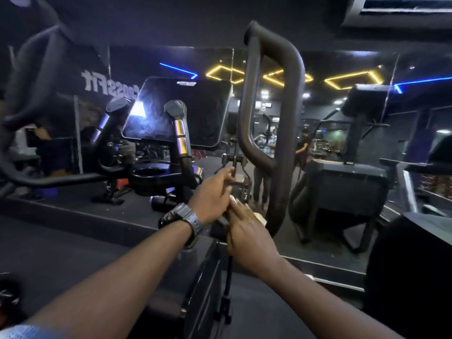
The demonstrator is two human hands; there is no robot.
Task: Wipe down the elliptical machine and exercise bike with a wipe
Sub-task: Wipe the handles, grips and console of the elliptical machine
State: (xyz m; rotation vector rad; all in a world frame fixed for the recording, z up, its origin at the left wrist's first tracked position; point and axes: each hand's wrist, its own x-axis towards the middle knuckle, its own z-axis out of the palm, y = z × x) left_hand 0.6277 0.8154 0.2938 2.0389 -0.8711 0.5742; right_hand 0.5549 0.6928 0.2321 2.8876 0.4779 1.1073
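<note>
The elliptical machine's dark looped handle bar [288, 99] rises in the middle, with its console screen [195, 111] and two short grips [179, 128] to the left. My left hand [212, 194], a watch on its wrist, reaches forward with fairly straight fingers beside the bar's lower end. Just below and right of it, my right hand [247, 233] curls over a pale wipe [260, 218] near the foot of the bar. Only a corner of the wipe shows past my fingers. The two hands touch each other.
A wall mirror [342, 106] directly ahead reflects the gym and people. A cup holder [149, 173] sits below the console. Another dark machine [342, 182] stands to the right, and a second curved handle [31, 77] rises at far left. The floor is dark.
</note>
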